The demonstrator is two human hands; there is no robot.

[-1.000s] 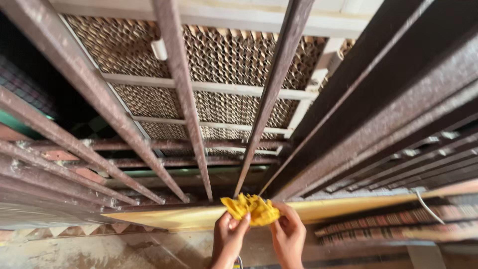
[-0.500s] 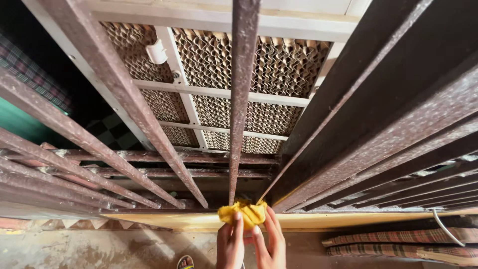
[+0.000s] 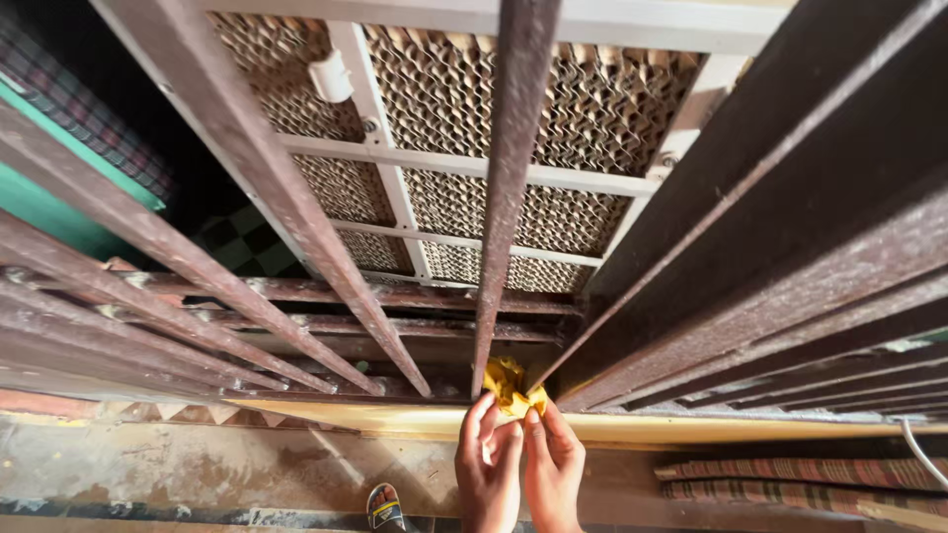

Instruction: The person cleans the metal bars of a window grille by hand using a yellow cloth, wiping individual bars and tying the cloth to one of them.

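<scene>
Bunching the yellow cloth [image 3: 512, 385] smaller than a moment before, my left hand [image 3: 488, 464] and right hand [image 3: 551, 466] pinched it in a closed grip, pushing it between the rusty window bars [image 3: 504, 197].

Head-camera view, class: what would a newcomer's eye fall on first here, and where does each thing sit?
First, the rusty brown iron bars that fan across the whole picture. Next, the bright yellow cloth at bottom centre, pressed to the base of the middle bar by the left hand and right hand. Behind the bars, at the top, sits a honeycomb pad in a white frame.
</scene>
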